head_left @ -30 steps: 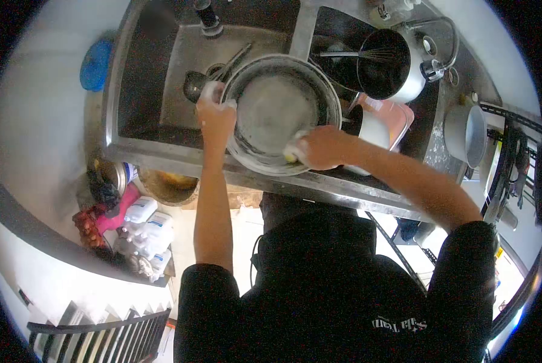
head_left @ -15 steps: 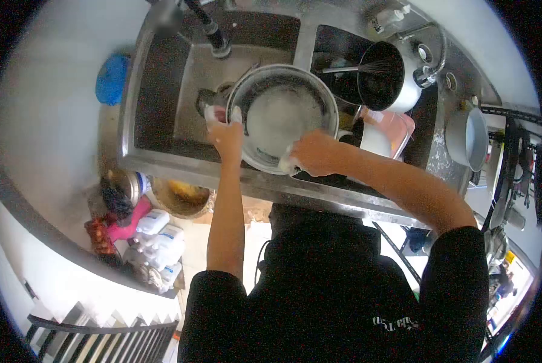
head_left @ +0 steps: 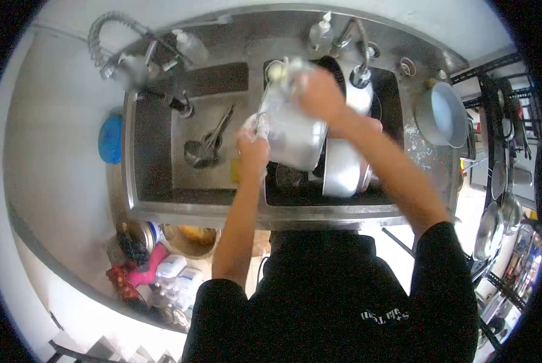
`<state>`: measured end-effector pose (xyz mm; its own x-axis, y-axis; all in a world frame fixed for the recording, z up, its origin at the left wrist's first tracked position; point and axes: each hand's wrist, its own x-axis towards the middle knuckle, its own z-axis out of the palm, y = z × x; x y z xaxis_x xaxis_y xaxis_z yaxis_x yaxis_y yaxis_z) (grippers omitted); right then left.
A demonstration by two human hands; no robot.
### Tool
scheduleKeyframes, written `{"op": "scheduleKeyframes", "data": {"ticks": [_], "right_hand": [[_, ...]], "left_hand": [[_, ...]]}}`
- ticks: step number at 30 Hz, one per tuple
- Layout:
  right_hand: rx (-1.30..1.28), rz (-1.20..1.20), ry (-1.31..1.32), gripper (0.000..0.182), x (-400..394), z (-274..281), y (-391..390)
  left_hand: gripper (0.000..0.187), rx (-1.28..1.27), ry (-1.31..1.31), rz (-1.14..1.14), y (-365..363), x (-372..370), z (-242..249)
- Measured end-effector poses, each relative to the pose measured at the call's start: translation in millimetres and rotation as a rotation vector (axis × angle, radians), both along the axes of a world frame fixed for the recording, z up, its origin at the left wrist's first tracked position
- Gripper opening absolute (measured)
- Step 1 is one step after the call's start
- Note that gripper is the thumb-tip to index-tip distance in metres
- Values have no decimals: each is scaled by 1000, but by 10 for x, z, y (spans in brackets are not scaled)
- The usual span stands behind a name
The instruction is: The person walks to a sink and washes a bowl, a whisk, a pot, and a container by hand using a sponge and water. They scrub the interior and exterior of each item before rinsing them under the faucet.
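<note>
A silver metal pot [head_left: 298, 142] is tipped on its side above the divider and right basin, its outer wall toward me. My left hand [head_left: 254, 148], wet with suds, is closed on the pot's rim at the left. My right hand [head_left: 320, 95] is closed on a pale yellowish sponge [head_left: 278, 72] at the far side of the pot; motion blurs both. In the left basin lies a metal ladle [head_left: 201, 153]. Close to my left wrist is a small yellow piece [head_left: 235, 171]. Another metal pot [head_left: 342, 169] lies on its side in the right basin.
A spring-hose faucet [head_left: 360, 75] and soap bottles [head_left: 321, 33] stand along the back. A large pot [head_left: 441, 115] rests on the right counter. Pans [head_left: 490, 230] hang on a rack at the right. A blue round item [head_left: 110, 139] is left of the sink [head_left: 129, 181].
The pot has been tipped from mouth-up onto its side and shifted right. My right hand has moved from the near rim to the far side with the sponge. The view has shifted.
</note>
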<state>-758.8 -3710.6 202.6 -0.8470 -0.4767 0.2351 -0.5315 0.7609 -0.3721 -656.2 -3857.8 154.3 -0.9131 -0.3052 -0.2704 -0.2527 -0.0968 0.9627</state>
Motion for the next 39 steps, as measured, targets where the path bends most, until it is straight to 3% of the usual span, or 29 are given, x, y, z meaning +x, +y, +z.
{"op": "scheduleKeyframes", "data": {"ticks": [1,2,3,6,7,10,12,14,15,16,17,20,21,23,24,25,26,27,29,34,36,37,38,39], "right_hand": [[302,-4,-30,22,145,-22,-25],[349,108,6,22,308,-220,7],[310,93,-95,19,528,-122,24],[-44,352,536,22,672,-358,420],[-108,367,251,27,538,-451,536],[-267,46,-309,34,-174,-112,678],[-532,-80,-658,44,-313,305,807],[-561,125,-160,41,-551,-187,962],[-793,38,-468,40,-444,-50,925],[-1018,-56,-791,39,-320,23,876],[-1089,-137,-799,42,-254,-38,828],[-1265,-507,-501,44,-85,-395,766],[-1222,-576,-377,47,104,-142,648],[-754,-864,-282,47,450,-292,453],[-1057,-773,-375,52,681,3,297],[-933,-498,4,48,758,-140,234],[-1019,-356,186,41,738,-32,156],[-1079,-232,84,38,804,70,112],[-769,-1,305,40,834,-23,82],[-108,454,470,48,927,177,39],[-26,575,509,50,974,458,32],[-116,557,494,50,925,321,75],[-170,469,372,49,865,351,130],[-408,309,264,45,792,377,149]], "left_hand": [[25,-16,-43,31,114,-48,-2],[25,-31,-88,65,241,-76,-1],[26,-45,-80,119,332,-77,51],[27,-175,64,84,458,-10,168],[27,-232,95,43,468,0,206],[28,-425,-37,-46,328,-92,526],[34,-201,-69,25,182,-146,786],[41,40,63,-37,15,-183,862],[45,160,195,-126,-118,-126,709],[51,486,199,-45,-229,-18,340],[56,807,202,63,-338,89,-25],[54,943,163,31,-387,199,-688],[52,1092,259,-53,-335,182,-686],[49,1384,463,-233,-173,36,-687],[48,1249,511,-191,-82,10,-580],[47,1109,548,-143,10,-17,-468],[45,969,573,-91,101,-44,-362],[45,991,582,-134,37,-116,-528],[46,1035,533,-151,28,-136,-563],[48,1045,469,-97,42,-105,-441],[49,1034,449,-70,18,-12,-384],[49,1027,443,-53,-21,61,-359],[49,1007,436,-44,-65,141,-325],[50,988,431,-33,-114,221,-304]]}}
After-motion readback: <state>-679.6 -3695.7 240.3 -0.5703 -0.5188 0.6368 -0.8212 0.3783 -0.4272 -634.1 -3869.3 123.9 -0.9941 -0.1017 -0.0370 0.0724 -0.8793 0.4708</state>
